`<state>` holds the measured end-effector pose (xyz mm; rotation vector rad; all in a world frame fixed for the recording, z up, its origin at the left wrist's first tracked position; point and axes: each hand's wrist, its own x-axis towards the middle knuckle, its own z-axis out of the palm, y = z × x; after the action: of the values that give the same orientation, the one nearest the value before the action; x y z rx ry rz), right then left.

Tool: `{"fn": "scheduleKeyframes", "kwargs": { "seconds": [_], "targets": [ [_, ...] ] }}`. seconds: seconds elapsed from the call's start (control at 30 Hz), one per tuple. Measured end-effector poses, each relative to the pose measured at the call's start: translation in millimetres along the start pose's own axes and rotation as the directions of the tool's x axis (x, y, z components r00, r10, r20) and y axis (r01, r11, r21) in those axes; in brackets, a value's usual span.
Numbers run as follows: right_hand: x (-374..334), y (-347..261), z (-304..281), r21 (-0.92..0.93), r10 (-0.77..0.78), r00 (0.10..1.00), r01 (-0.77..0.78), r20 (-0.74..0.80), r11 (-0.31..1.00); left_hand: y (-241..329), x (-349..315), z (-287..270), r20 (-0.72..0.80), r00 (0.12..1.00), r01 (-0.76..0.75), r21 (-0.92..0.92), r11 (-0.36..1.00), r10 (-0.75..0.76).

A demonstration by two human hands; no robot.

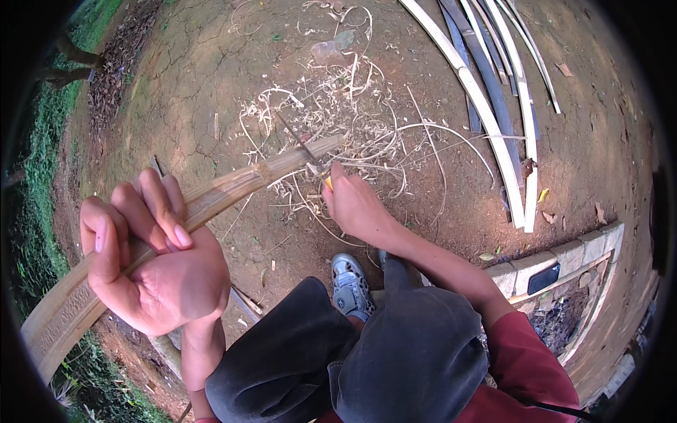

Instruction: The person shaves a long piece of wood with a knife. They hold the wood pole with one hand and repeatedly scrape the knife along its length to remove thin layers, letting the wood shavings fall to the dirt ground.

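Observation:
My left hand (151, 261) is wrapped around a long split bamboo piece (233, 187) that runs from the lower left up toward the centre. My right hand (352, 204) grips a knife with a yellow handle (328, 182); its thin blade (296, 137) lies against the far end of the bamboo. Pale curled shavings (338, 106) are scattered on the bare earth just beyond the blade.
Several long bamboo slats (493, 120) lie on the ground at the upper right. A low brick edging (557, 261) with a dark phone (543, 278) on it runs at the right. My knees in dark trousers and a grey shoe (350, 285) fill the bottom. Grass (42, 211) borders the left.

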<state>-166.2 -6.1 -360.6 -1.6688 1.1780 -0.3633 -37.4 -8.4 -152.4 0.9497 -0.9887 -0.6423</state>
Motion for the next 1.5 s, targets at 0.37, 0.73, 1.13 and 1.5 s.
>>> {"fn": "scheduleKeyframes", "kwargs": {
  "seconds": [0.37,0.73,1.13,1.5],
  "targets": [
    [16.3,17.1,5.0,0.039,0.032,0.999,-0.03,-0.037,0.999,2.8,-1.0,-5.0,0.052,0.997,0.055,0.055,0.997,-0.058],
    [22.5,32.1,18.9,0.048,0.053,0.998,-0.052,-0.017,0.997,15.7,26.0,-64.3,0.15,0.966,0.242,-0.222,0.945,-0.212],
    [42.4,93.6,34.2,-0.023,0.07,0.986,-0.074,-0.148,0.997,-5.7,12.6,2.0,-0.003,0.996,0.091,-0.04,0.995,-0.092],
    [30.8,61.3,22.2,-0.024,0.002,0.998,-0.003,-0.059,1.0,-4.0,11.1,-3.7,-0.063,0.997,0.052,0.016,0.999,-0.051]
  ]
}}
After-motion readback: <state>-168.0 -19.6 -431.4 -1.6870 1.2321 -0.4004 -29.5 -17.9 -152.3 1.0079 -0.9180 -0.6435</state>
